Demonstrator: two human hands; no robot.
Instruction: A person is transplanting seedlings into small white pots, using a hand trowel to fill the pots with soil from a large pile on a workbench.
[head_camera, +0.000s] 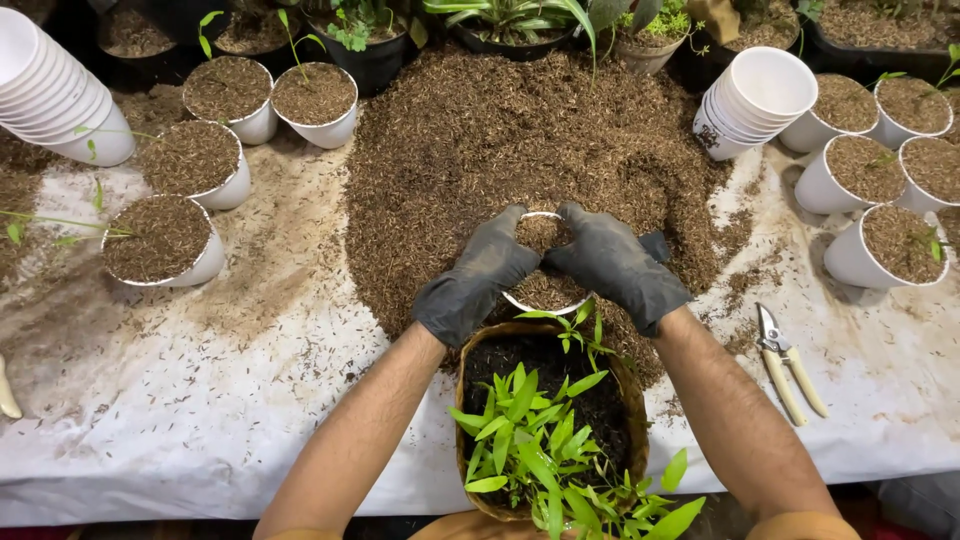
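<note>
2 gloved hands (545, 265) grip 1 white cup (545, 290) | 1 pruner (785, 360) | 1 seedling basket (545, 420)

Gloved left hand (478, 278), right hand (612, 268) — fingers curled, thumbs nearly touching.

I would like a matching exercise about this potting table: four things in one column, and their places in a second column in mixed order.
Things:
1. pruning shears
2. basket of green seedlings
3. white pot between the gloved left hand and right hand
4. empty cup stack

Places:
A. at the near edge, between the forearms
B. on the cloth, right of the right forearm
C. at the right edge of the substrate heap, far side
D. at the heap's front edge

Pairs: 1-B, 2-A, 3-D, 4-C
</note>
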